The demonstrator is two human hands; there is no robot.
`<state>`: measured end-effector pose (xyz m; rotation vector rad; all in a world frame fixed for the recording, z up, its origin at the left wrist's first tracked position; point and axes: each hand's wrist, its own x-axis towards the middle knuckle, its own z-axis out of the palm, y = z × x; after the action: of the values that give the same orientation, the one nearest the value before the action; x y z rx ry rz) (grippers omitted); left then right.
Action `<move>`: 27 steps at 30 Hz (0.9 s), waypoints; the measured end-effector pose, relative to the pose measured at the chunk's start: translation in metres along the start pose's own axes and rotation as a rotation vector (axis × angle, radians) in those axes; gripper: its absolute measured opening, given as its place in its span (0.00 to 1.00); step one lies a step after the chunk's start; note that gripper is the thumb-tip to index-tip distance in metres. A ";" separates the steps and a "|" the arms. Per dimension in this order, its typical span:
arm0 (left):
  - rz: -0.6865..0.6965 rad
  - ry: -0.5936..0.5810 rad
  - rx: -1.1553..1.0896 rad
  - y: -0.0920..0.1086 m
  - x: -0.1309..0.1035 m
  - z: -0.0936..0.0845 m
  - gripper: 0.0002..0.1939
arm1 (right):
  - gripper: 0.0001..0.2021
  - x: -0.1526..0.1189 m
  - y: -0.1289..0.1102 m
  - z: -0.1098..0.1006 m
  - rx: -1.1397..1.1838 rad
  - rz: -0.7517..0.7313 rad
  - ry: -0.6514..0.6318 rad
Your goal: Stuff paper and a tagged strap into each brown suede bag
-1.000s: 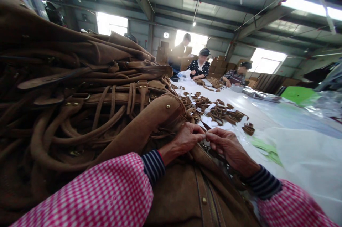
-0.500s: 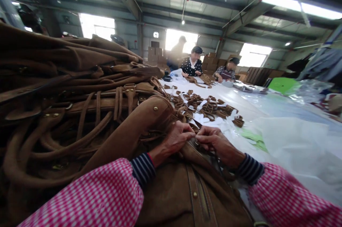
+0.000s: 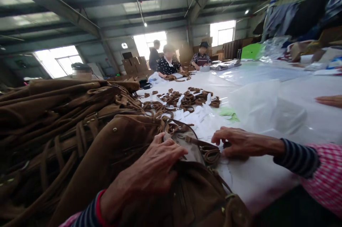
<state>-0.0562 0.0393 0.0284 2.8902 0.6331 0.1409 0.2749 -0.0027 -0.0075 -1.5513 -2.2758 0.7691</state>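
My left hand (image 3: 149, 170) rests on the opening of a brown bag (image 3: 195, 191), its fingers bent over the edge near the zipper. Whether it pinches the edge is hidden under the palm. To the right, my right hand (image 3: 237, 141) is over the white table, fingers apart and curved, beside a bundled brown strap (image 3: 211, 152) with a metal clip. That strap lies at the bag's open mouth, where a grey lining (image 3: 188, 146) shows. Between the right thumb and fingers is a small dark thing, too unclear to name.
Brown bags (image 3: 53, 113) are piled at the left. Several strap bundles (image 3: 187, 98) and white scraps lie on the white table (image 3: 288, 77). Plastic sheeting (image 3: 262, 102) spreads at the right, near another person's hand (image 3: 330, 101). People sit or stand across the table.
The view has turned right. My hands, pinched together over the bag before, have parted; the right has moved out over the table. The bag's mouth now shows its lining and a bundled strap.
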 end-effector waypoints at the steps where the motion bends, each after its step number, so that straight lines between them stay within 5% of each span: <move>1: -0.013 -0.039 0.058 0.003 0.001 0.001 0.20 | 0.13 -0.001 0.000 0.004 -0.039 -0.004 0.007; 6: -0.046 -0.059 0.281 0.008 0.009 0.000 0.11 | 0.08 0.003 -0.012 0.003 -0.169 -0.041 0.024; 11: -0.049 0.045 0.366 0.019 0.020 -0.039 0.12 | 0.04 0.007 -0.027 -0.025 -0.208 -0.089 0.178; 16: 0.007 -0.058 0.401 0.024 0.034 -0.058 0.12 | 0.06 0.031 -0.058 -0.036 -0.279 -0.147 0.114; 22: 0.034 -0.010 0.376 0.022 0.039 -0.053 0.11 | 0.15 0.084 -0.078 -0.019 -0.373 -0.267 -0.025; 27: 0.026 0.114 0.248 0.023 0.040 -0.054 0.13 | 0.15 0.128 -0.083 0.019 0.037 -0.300 0.082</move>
<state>-0.0172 0.0437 0.0877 3.1478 0.6768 0.2496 0.1524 0.0873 0.0161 -1.1638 -2.3443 0.6494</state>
